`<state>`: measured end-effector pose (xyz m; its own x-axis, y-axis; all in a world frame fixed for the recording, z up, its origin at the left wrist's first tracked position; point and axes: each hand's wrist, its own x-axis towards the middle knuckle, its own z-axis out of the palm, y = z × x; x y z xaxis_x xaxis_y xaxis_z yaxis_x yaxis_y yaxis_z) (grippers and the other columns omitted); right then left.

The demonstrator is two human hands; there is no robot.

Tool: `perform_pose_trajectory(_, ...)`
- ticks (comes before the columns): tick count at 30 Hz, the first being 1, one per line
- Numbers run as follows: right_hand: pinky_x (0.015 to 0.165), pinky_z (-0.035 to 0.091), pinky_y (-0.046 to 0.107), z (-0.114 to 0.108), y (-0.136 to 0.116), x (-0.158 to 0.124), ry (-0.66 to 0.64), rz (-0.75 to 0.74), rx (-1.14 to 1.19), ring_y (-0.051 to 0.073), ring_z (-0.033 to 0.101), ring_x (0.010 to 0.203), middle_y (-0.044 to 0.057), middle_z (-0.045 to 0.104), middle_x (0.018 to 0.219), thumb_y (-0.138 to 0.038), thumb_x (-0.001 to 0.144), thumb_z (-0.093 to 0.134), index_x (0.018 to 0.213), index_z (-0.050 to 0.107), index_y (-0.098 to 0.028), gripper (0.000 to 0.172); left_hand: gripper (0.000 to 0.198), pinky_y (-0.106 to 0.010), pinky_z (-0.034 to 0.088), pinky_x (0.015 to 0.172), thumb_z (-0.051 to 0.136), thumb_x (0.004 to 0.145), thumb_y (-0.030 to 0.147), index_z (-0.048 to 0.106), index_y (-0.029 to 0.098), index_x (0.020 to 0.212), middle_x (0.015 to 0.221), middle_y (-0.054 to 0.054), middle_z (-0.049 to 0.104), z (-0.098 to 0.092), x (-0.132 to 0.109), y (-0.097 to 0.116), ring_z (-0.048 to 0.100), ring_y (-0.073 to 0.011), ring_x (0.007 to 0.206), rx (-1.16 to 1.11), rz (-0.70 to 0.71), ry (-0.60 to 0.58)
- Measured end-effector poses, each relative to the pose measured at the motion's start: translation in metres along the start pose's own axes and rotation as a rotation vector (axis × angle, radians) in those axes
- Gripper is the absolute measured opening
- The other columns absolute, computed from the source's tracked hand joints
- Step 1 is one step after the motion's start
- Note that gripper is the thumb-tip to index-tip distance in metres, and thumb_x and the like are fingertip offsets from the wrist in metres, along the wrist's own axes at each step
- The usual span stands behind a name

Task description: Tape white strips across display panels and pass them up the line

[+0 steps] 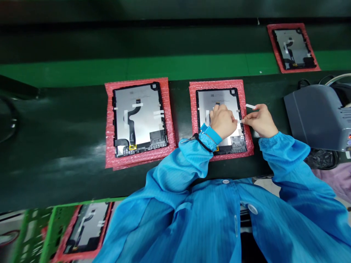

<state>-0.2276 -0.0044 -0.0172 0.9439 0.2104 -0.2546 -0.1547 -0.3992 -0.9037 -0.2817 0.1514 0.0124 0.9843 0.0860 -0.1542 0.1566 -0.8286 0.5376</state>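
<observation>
Surface: dark green bench [68, 146] stretching across the whole view, a brighter green strip [164, 67] running along its far side.
Lower left: spare panel [85, 226] on pink wrap lying in a green rack below the bench edge, well apart from the hands.
Left of centre: second panel [139, 117] lying flat and back up on its own bubble wrap [109, 153], showing a black flex cable and bits of white tape, going untouched.
Centre: tablet panel [216, 96] lying flat and back up on a pink wrap sheet [193, 109], just in front of the person, partly hiding under both hands.
Left hand [222, 121]: resting knuckles-up on the tablet panel, fingers curling down toward its right edge; impossible to tell whether gripping or only pressing. Blue wrist strap [210, 134] sitting at the cuff.
Right hand [261, 120]: pinching a small white tape strip [240, 121] at the panel's right edge, meeting the left fingertips there; loose strip [251, 106] sticking out from the index fingertip.
Handling, judging by looks: tape strip seeming feather-light, limp and sticky, so best pinching by one end; tablet panel seeming thin, stiff and fragile, calling for holding by the frame edges and keeping off the flex cable and bare board.
Right: grey machine [318, 117] sitting near the right elbow, crowding that side, cables trailing behind.
Far right: distant panel [293, 47] on pink wrap lying on the far strip, well apart.
</observation>
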Motion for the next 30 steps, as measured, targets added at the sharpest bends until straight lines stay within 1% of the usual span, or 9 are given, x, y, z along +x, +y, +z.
perform_pose_trajectory(5,0.057,0.041,0.025,0.002,-0.003,0.003,-0.039,0.083,0.086,0.011,0.051,0.055,-0.011,0.051,0.060,-0.021,0.043,0.089,0.090,0.027,-0.026,0.078,0.015,-0.048,0.040,0.093,0.072,0.078,0.027,0.061,0.018,0.075,0.108,-0.011,0.058,0.001,0.001,-0.001,0.048,-0.0339,0.114,-0.022,-0.039,0.056)
perform_pose_trajectory(9,0.053,0.036,0.021,-0.005,-0.002,0.003,-0.067,0.077,0.171,0.009,0.043,0.053,-0.013,0.046,0.060,-0.023,0.042,0.088,0.091,0.029,-0.027,0.078,0.020,-0.047,0.041,0.094,0.078,0.074,0.026,0.063,0.019,0.084,0.109,-0.009,0.058,-0.005,0.004,-0.017,0.049,-0.0317,0.113,-0.094,-0.042,0.138)
perform_pose_trajectory(13,0.057,0.038,0.023,-0.018,-0.009,-0.008,-0.135,-0.050,0.195,0.009,0.044,0.058,-0.010,0.046,0.064,-0.032,0.052,0.084,0.091,0.038,-0.025,0.061,0.004,-0.039,0.045,0.091,0.067,0.084,0.021,0.068,0.019,0.087,0.095,-0.004,0.062,-0.017,0.009,-0.034,0.056,-0.0215,0.097,-0.254,0.114,0.143)
perform_pose_trajectory(14,0.059,0.039,0.024,-0.019,-0.013,-0.012,-0.172,-0.093,0.182,0.010,0.045,0.060,-0.009,0.046,0.065,-0.033,0.055,0.083,0.090,0.040,-0.025,0.056,0.006,-0.036,0.045,0.089,0.064,0.087,0.022,0.069,0.019,0.087,0.091,-0.004,0.062,-0.020,0.010,-0.035,0.057,-0.0192,0.091,-0.299,0.169,0.123)
perform_pose_trajectory(17,0.065,0.042,0.026,-0.017,-0.025,-0.025,-0.283,-0.181,0.132,0.010,0.046,0.064,-0.006,0.048,0.069,-0.034,0.061,0.081,0.088,0.046,-0.023,0.046,0.011,-0.032,0.046,0.083,0.062,0.089,0.026,0.070,0.018,0.084,0.086,-0.002,0.064,-0.024,0.010,-0.032,0.057,-0.0157,0.083,-0.388,0.280,0.075)
perform_pose_trajectory(20,0.066,0.044,0.027,-0.013,-0.032,-0.032,-0.322,-0.203,0.102,0.011,0.047,0.066,-0.005,0.049,0.072,-0.036,0.063,0.081,0.089,0.050,-0.023,0.042,0.011,-0.030,0.045,0.080,0.066,0.086,0.025,0.067,0.018,0.078,0.084,-0.002,0.064,-0.024,0.008,-0.025,0.056,-0.0144,0.079,-0.427,0.293,0.053)
perform_pose_trajectory(23,0.066,0.047,0.028,-0.012,-0.030,-0.031,-0.299,-0.195,0.049,0.012,0.050,0.067,-0.003,0.053,0.072,-0.037,0.065,0.081,0.090,0.056,-0.022,0.038,0.013,-0.029,0.044,0.077,0.066,0.084,0.019,0.063,0.017,0.072,0.083,-0.001,0.063,-0.021,0.008,-0.025,0.055,-0.0129,0.077,-0.445,0.273,0.052)
perform_pose_trajectory(27,0.071,0.050,0.032,-0.016,-0.028,-0.025,-0.154,-0.194,-0.029,0.016,0.057,0.072,0.003,0.063,0.080,-0.043,0.071,0.078,0.092,0.063,-0.019,0.035,0.014,-0.027,0.044,0.073,0.066,0.083,0.014,0.062,0.017,0.070,0.081,0.000,0.061,-0.018,0.010,-0.027,0.053,-0.0119,0.074,-0.456,0.224,0.048)
perform_pose_trajectory(30,0.071,0.049,0.033,-0.015,-0.029,-0.019,-0.086,-0.233,-0.074,0.018,0.059,0.073,0.005,0.065,0.081,-0.047,0.072,0.076,0.085,0.064,-0.018,0.034,0.013,-0.027,0.044,0.072,0.066,0.082,0.015,0.063,0.017,0.069,0.079,0.000,0.060,-0.017,0.011,-0.027,0.053,-0.0120,0.073,-0.474,0.205,0.029)
